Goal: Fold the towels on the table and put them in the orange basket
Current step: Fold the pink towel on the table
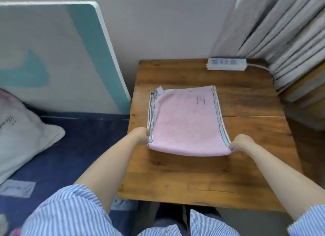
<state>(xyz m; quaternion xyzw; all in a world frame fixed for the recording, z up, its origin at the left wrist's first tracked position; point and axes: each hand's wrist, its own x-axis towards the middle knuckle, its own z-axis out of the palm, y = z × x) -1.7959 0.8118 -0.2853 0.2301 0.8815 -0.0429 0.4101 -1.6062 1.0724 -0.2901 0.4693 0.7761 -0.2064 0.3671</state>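
A pink towel [184, 119] with striped side borders lies folded on the wooden table [207, 181], a white tag at its far left corner. My left hand [140, 136] pinches the towel's near left corner. At the near right corner, my right hand [241, 143] pinches the towel. The near edge is lifted slightly off the table between both hands. No orange basket is in view.
A white power strip [226, 64] with its cable lies at the table's far edge. Grey curtains [288, 33] hang at the right. A bed with a dark blue sheet [70, 148], a white pillow [21, 135] and a leaning board [58, 56] is at the left.
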